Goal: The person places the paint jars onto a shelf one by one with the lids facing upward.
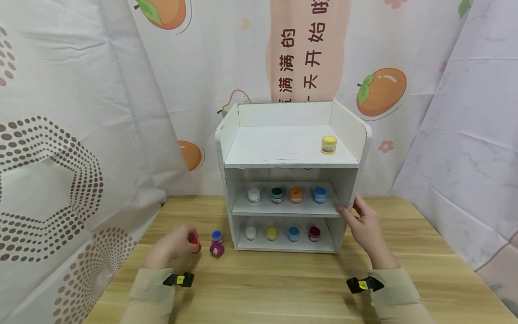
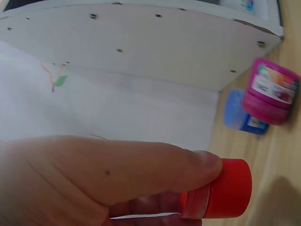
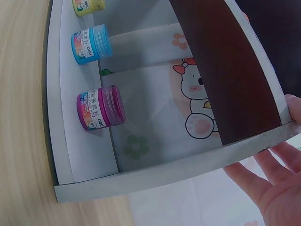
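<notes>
My left hand (image 1: pixel 174 245) pinches a red paint jar (image 2: pixel 229 188) between thumb and fingers, low over the table left of the shelf unit. Beside it lies a magenta paint jar (image 1: pixel 216 249) on its side, touching a blue paint jar (image 1: pixel 217 236). The right hand (image 1: pixel 365 225) holds the right side panel of the white shelf unit (image 1: pixel 291 167), thumb at the front edge and fingers along the outside. On the middle shelf stand white, dark green, orange and blue jars; white, yellow, blue and magenta jars (image 3: pixel 101 108) line the bottom one.
One yellow jar (image 1: pixel 328 145) stands on the unit's top board, toward the right. The wooden table (image 1: pixel 263 288) stretches in front of the unit, and a printed curtain (image 1: pixel 226 54) hangs behind it.
</notes>
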{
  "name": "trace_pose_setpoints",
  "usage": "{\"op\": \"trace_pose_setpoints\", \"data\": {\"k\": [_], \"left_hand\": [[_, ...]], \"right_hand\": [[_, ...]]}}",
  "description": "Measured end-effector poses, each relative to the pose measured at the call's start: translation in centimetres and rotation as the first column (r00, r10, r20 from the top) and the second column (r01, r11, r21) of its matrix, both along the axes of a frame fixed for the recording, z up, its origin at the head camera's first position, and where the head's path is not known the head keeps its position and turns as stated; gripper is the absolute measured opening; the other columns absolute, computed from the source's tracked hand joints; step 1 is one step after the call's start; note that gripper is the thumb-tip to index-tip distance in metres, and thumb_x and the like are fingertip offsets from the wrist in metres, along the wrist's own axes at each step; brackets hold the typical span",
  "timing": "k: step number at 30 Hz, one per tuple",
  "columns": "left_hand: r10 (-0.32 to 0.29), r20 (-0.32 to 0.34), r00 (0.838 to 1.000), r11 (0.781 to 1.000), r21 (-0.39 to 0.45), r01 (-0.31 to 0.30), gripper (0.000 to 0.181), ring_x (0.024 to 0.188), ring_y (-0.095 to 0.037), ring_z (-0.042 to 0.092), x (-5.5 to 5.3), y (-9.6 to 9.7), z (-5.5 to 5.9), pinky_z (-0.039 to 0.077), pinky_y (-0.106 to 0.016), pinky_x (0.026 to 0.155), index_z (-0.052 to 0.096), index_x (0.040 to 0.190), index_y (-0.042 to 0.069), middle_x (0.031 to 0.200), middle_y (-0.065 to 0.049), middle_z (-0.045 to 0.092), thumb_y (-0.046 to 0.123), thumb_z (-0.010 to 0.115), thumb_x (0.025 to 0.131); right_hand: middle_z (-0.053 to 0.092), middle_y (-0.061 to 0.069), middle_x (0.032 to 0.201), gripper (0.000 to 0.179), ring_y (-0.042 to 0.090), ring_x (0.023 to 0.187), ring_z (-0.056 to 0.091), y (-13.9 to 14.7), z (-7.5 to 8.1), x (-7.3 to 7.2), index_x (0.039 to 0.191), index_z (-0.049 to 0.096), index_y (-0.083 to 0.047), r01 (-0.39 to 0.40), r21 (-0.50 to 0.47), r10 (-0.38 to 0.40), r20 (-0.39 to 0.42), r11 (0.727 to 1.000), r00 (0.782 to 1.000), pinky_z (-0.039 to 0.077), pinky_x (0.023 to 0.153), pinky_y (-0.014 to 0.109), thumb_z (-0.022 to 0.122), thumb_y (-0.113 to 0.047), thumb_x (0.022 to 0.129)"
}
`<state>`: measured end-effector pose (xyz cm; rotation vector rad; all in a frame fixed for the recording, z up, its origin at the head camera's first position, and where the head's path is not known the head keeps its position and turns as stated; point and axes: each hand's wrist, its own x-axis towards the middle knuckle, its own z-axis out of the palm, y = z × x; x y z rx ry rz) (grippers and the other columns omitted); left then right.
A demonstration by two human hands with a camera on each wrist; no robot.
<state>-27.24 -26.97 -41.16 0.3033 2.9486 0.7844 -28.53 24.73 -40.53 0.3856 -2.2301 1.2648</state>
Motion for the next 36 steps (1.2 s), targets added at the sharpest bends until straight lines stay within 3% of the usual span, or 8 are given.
{"op": "trace_pose_setpoints", "data": {"k": [10, 19, 24, 30, 36], "left_hand": [[0.043, 0.064, 0.997, 0.999, -0.034, -0.041, 0.017, 0.079, -0.019, 0.058, -0.8, -0.5, -1.8, 0.052, -0.039, 0.072, 0.069, 0.094, 0.007, 0.083, -0.002, 0.061, 0.005, 0.08, 0.082], [0.02, 0.058, 0.998, 0.999, -0.027, -0.018, 0.018, 0.077, -0.018, 0.055, -1.1, -0.6, -2.8, 0.05, -0.038, 0.071, 0.067, 0.089, 0.009, 0.081, -0.001, 0.06, 0.006, 0.082, 0.08], [0.011, 0.068, 0.998, 1.0, -0.019, -0.01, 0.021, 0.078, -0.02, 0.056, -1.0, -0.7, -2.8, 0.051, -0.04, 0.072, 0.067, 0.092, 0.007, 0.084, -0.003, 0.061, 0.008, 0.083, 0.079], [0.008, 0.071, 0.997, 1.0, 0.017, -0.009, 0.036, 0.093, -0.026, 0.061, -0.8, -0.7, -2.2, 0.054, -0.05, 0.082, 0.069, 0.111, 0.002, 0.103, -0.011, 0.066, 0.004, 0.081, 0.077], [-0.048, 0.046, 0.998, 0.999, 0.013, 0.048, 0.04, 0.096, -0.028, 0.056, -0.5, -0.6, -2.0, 0.053, -0.041, 0.077, 0.073, 0.108, 0.009, 0.109, -0.007, 0.061, -0.012, 0.074, 0.073]], "right_hand": [[0.05, 0.01, 0.151, 0.067, 0.039, 0.132, 0.051, 0.1, 0.0, 0.0, 0.158, 0.04, -0.027, 0.003, 0.0, -0.003, 0.008, 1.0, 1.0, 0.049, 0.082, 0.012, 0.069, -0.015, 0.099], [0.05, 0.01, 0.151, 0.065, 0.037, 0.133, 0.052, 0.0, 0.0, 0.0, 0.157, 0.042, -0.027, 0.011, 0.004, -0.011, 0.011, 1.0, 1.0, 0.049, 0.083, 0.014, 0.07, -0.017, 0.099], [0.05, 0.011, 0.151, 0.066, 0.039, 0.132, 0.051, 0.0, 0.0, 0.1, 0.157, 0.041, -0.026, 0.002, 0.003, -0.002, 0.004, 1.0, 1.0, 0.049, 0.082, 0.012, 0.07, -0.015, 0.099], [0.05, 0.011, 0.151, 0.065, 0.039, 0.132, 0.051, -0.1, 0.2, 0.2, 0.157, 0.042, -0.028, 0.003, 0.005, -0.003, 0.0, 1.0, 1.0, 0.049, 0.082, 0.013, 0.069, -0.017, 0.099], [0.051, 0.011, 0.15, 0.064, 0.039, 0.132, 0.051, -0.1, 0.2, 0.2, 0.157, 0.042, -0.027, 0.005, 0.007, -0.005, -0.002, 1.0, 1.0, 0.049, 0.083, 0.015, 0.069, -0.018, 0.099]]}}
